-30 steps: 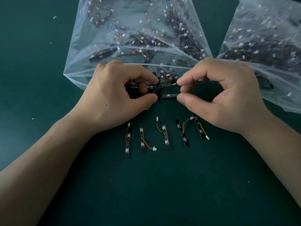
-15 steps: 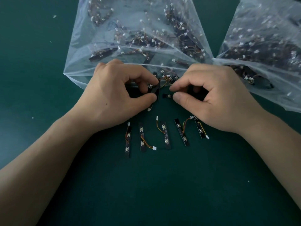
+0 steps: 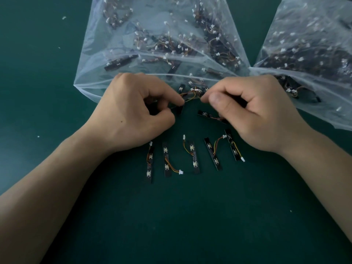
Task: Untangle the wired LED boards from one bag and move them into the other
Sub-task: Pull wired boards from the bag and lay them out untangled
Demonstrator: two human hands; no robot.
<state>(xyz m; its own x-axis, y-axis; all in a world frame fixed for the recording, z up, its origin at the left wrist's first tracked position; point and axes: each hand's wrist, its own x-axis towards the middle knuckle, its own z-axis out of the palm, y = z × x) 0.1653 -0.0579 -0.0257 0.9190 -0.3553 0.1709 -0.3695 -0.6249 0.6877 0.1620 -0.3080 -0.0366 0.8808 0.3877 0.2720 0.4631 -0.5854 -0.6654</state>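
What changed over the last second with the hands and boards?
The right hand moved its pinch off the end of the slanted board and up to the wire, now stretched across to the left hand, which still pinches its held board. The row of five boards, centre bag and right bag stayed put.

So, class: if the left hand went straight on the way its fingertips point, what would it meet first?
The left hand would probably meet the right hand, just across the wires between them; depth unclear.
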